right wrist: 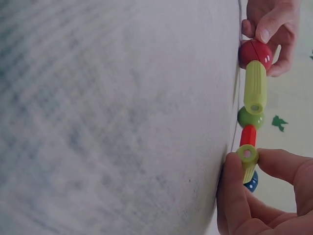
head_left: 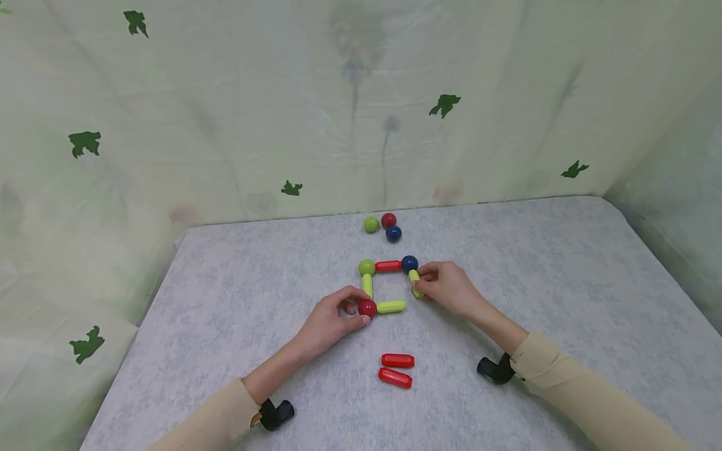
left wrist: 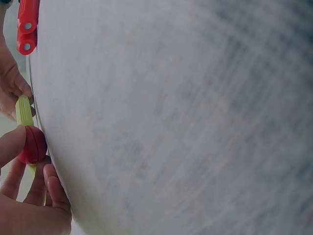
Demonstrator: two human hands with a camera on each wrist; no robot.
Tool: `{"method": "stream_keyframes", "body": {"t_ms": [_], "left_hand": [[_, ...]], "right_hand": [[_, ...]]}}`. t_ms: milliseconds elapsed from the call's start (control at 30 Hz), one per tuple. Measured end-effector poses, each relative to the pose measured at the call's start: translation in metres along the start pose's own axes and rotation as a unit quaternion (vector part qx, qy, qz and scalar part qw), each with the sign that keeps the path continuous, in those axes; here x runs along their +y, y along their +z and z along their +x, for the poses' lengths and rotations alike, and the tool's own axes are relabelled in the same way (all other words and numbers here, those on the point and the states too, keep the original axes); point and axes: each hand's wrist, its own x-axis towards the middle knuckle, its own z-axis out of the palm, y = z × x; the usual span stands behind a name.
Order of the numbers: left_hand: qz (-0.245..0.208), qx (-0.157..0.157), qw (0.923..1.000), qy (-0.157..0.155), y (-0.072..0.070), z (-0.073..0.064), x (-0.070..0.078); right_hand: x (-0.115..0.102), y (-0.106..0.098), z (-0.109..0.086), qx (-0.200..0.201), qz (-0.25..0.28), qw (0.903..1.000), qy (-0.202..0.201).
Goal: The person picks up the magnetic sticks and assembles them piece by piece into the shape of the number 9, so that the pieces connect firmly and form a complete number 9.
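My left hand [head_left: 329, 318] pinches a red ball [head_left: 367, 308] at the near left corner of a shape made of balls and rods. From that ball a yellow-green rod [head_left: 392, 307] points right, its far end free. Another yellow-green rod [head_left: 368, 285] runs back to a green ball [head_left: 366, 267]. A red rod [head_left: 388, 266] links the green ball to a dark blue ball [head_left: 410, 264]. Between thumb and fingers my right hand [head_left: 448, 287] pinches a yellow-green rod [right wrist: 249, 169], whose far end meets the blue ball. Its near end shows a round silvery tip.
Two red rods [head_left: 397, 369] lie side by side nearer to me. Behind the shape sit a loose green ball [head_left: 371, 224], a red ball [head_left: 388, 220] and a blue ball [head_left: 393, 234]. A pale curtain with green leaf shapes hangs past the table's [head_left: 254, 263] back edge.
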Motion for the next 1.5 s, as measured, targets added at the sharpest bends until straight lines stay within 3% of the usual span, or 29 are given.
{"method": "stream_keyframes", "body": {"t_ms": [467,967,1233,1500], "left_hand": [[-0.001,0.0,1.0,-0.001,0.0,0.0,-0.001],[0.004,0.0,1.0,0.001,0.0,0.001,0.0],[0.002,-0.002,1.0,-0.001,0.0,0.0,0.0],[0.0,-0.004,1.0,0.001,0.0,0.0,-0.001]], "right_hand": [[-0.002,0.005,0.001,0.0,0.006,0.9999,0.015],[0.0,-0.014,0.0,-0.009,0.006,0.9999,0.0],[-0.004,-0.017,0.007,0.024,-0.029,0.9972,-0.064],[-0.01,-0.022,0.025,0.019,-0.066,0.9899,-0.123]]}}
